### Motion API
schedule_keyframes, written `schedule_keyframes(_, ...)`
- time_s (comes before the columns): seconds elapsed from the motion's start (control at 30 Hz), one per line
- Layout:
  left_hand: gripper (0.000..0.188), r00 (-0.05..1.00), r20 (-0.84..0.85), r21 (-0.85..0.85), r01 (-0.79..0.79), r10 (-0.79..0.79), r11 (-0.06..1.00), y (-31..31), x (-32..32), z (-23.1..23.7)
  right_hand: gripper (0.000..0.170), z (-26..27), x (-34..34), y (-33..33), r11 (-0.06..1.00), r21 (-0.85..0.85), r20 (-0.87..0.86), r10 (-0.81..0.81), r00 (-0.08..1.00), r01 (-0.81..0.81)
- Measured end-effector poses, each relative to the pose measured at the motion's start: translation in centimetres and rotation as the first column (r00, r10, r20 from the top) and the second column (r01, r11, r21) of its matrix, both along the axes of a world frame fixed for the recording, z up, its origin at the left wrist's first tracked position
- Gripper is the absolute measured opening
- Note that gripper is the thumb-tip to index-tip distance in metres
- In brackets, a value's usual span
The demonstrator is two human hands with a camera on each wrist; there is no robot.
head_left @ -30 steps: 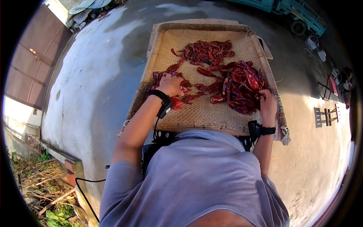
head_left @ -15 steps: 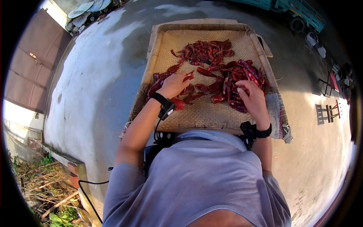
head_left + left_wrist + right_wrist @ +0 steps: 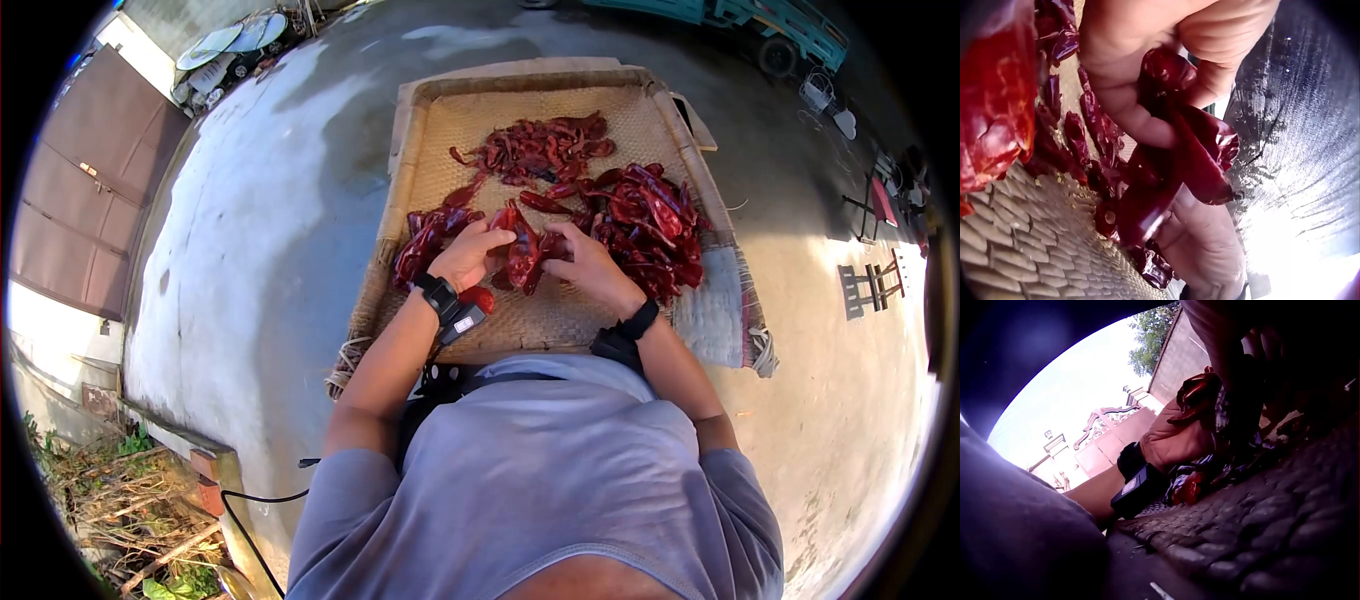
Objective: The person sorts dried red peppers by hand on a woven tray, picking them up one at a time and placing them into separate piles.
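Observation:
My left hand (image 3: 467, 257) holds glossy dried red chili peppers (image 3: 520, 252) over the middle of a woven tray (image 3: 540, 330). In the left wrist view its fingers curl round these peppers (image 3: 1200, 159), one with a stem showing. My right hand (image 3: 590, 268) meets them from the other side, thumb and fingers pinching at a pepper's end; its fingers are partly hidden behind the peppers in the left wrist view. A heap of whole chilies (image 3: 650, 220) lies right of the hands, and a smaller heap (image 3: 425, 240) lies beside the left hand.
Darker, shrivelled chili pieces (image 3: 545, 148) lie in a pile toward the tray's far side. A raised rim (image 3: 690, 140) runs round the tray. Small stools (image 3: 885, 280) stand on the concrete to the right. A teal cart (image 3: 790, 25) is at the back.
My right hand has left the right heap and come to the middle, beside the left hand. The left hand has shifted slightly toward the centre, lifting chili peppers from the left heap.

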State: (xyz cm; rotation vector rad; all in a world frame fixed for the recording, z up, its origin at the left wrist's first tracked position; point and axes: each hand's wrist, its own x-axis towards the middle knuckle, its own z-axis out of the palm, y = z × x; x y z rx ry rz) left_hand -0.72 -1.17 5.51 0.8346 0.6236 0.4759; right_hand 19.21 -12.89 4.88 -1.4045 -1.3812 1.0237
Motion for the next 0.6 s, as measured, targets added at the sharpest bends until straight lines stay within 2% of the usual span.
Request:
schedule_keyframes(0.07,0.027,0.998,0.063,-0.070,0.007,-0.003,0.998,0.1,-0.1,-0.1,0.047,-0.2,0.8,0.2,0.988,-0.138,-0.200,0.036,0.979,-0.065)
schedule_keyframes(0.17,0.027,0.988,0.153,-0.148,-0.002,0.025,0.989,0.6,-0.9,-2.5,0.043,-0.2,1.2,0.1,0.987,-0.158,-0.231,-0.013,0.973,-0.024)
schedule_keyframes(0.27,0.028,0.977,0.211,-0.186,0.005,0.035,0.983,0.5,-1.2,-3.2,0.041,-0.2,1.6,-0.2,0.991,-0.123,-0.175,-0.072,0.982,0.051)
schedule_keyframes(0.37,0.030,0.975,0.218,-0.219,0.019,0.030,0.975,0.2,-1.1,-3.1,0.042,1.2,1.9,-0.8,0.981,-0.110,-0.015,-0.162,0.987,0.160)
schedule_keyframes(0.43,0.031,0.978,0.207,-0.210,0.039,0.006,0.977,0.4,-1.2,-3.4,0.045,2.7,1.9,-1.5,0.982,0.004,0.250,-0.182,0.951,0.187)
schedule_keyframes(0.5,0.031,0.981,0.190,-0.171,0.077,-0.044,0.982,0.5,-1.1,-3.7,0.051,3.9,2.0,-2.2,0.979,0.102,0.451,-0.206,0.868,0.179)
schedule_keyframes(0.6,0.026,0.986,0.162,-0.200,0.063,-0.031,0.978,0.1,-0.9,-3.2,0.051,4.8,2.8,-3.2,0.926,0.323,0.606,-0.362,0.708,0.197)
